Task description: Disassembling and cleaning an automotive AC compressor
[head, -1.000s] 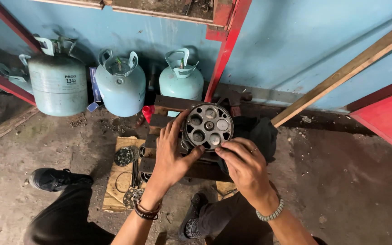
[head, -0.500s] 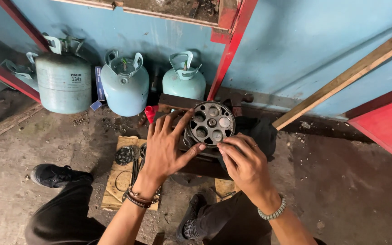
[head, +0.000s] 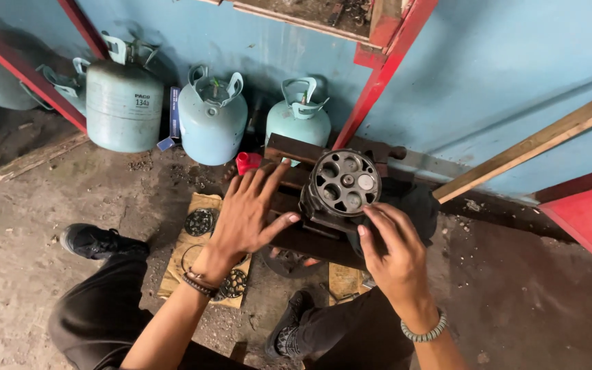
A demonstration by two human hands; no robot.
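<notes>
Head view: a compressor body (head: 342,186) sits on a dark block (head: 310,236), bores facing up. Left hand (head: 248,214) lies open, fingers spread, beside it — gripping nothing. Right hand (head: 393,250) curls loosely round its lower edge. So lightly held, it could tip off the block.

pale label on leftmost gas cylinder (head: 125,103); blue box (head: 174,113) beside it
</notes>
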